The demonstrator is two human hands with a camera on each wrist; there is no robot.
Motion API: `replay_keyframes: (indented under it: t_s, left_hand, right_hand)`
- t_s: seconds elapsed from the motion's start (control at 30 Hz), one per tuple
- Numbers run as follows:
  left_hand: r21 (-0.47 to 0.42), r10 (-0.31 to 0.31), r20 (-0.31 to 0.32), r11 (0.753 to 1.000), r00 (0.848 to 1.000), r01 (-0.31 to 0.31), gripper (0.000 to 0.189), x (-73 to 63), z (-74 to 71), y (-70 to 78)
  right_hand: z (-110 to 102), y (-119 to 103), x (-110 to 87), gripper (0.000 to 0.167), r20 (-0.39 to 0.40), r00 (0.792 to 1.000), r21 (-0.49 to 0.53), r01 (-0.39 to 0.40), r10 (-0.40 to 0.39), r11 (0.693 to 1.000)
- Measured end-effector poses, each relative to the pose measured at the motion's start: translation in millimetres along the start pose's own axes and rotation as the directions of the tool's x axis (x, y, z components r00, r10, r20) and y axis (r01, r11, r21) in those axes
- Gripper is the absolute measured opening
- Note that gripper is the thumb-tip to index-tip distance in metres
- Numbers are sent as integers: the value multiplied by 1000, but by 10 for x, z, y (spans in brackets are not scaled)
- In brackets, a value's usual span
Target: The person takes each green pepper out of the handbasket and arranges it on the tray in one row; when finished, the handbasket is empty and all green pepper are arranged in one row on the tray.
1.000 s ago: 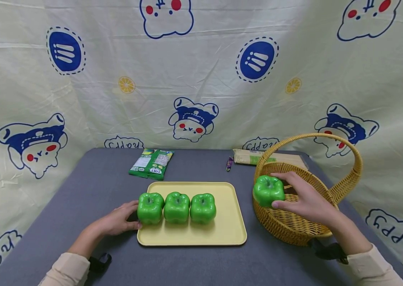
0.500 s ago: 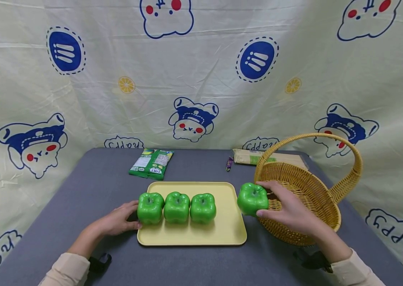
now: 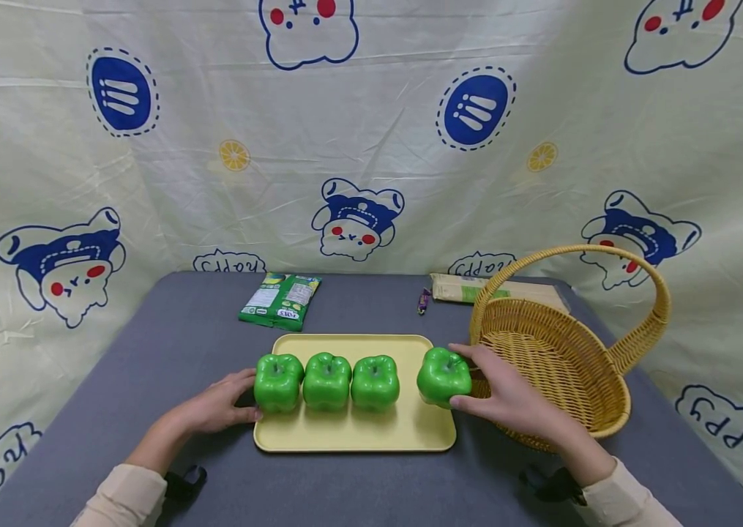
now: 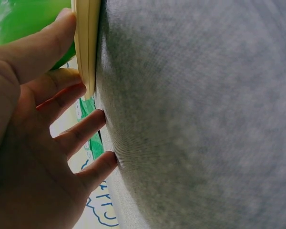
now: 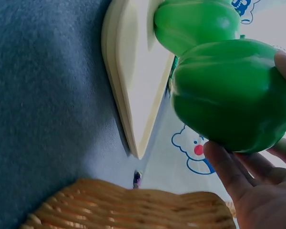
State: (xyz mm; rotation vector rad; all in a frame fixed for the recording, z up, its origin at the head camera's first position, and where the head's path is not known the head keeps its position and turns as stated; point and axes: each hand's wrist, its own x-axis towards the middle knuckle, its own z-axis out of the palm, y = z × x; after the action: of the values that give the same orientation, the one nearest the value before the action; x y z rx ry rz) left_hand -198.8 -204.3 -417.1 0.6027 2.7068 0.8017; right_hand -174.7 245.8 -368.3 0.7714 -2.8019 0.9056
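My right hand (image 3: pixel 505 389) holds a green bell pepper (image 3: pixel 443 375) between thumb and fingers, above the right edge of a pale yellow tray (image 3: pixel 358 437). The right wrist view shows this bell pepper (image 5: pixel 231 98) raised off the tray, partly overlapping another one behind it. Three more green bell peppers stand in a row on the tray: the left (image 3: pixel 278 383), the middle (image 3: pixel 327 382) and the right (image 3: pixel 375 383). At the tray's left edge rests my left hand (image 3: pixel 222 405). Its thumb and index finger touch the rim (image 4: pixel 88 47); other fingertips reach the table.
A wicker basket (image 3: pixel 545 351) with a tall handle stands right of the tray, close beneath the right forearm. Behind the tray lie a green snack bag (image 3: pixel 280 301), a small purple wrapped piece (image 3: pixel 423 301) and a beige package (image 3: pixel 460 289). A printed cloth (image 3: pixel 371 146) hangs behind the table.
My right hand has carried the bell pepper left from over the basket to above the tray's right side. The left hand and the three bell peppers on the tray have stayed put.
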Motion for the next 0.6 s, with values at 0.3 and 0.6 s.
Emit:
replay_keyframes:
  t_s: [0.3,0.6]
  left_hand:
    - [4,1,3,1000,1000,-1,68,-10,-3,16]
    - [3,11,3,1000,1000,-11,67,-12,-4,18]
  right_hand:
    - [122,0,91,74,43,999,-27,-20,21,999]
    - [169,-34,171,71,62,997,-77,-32,37,997]
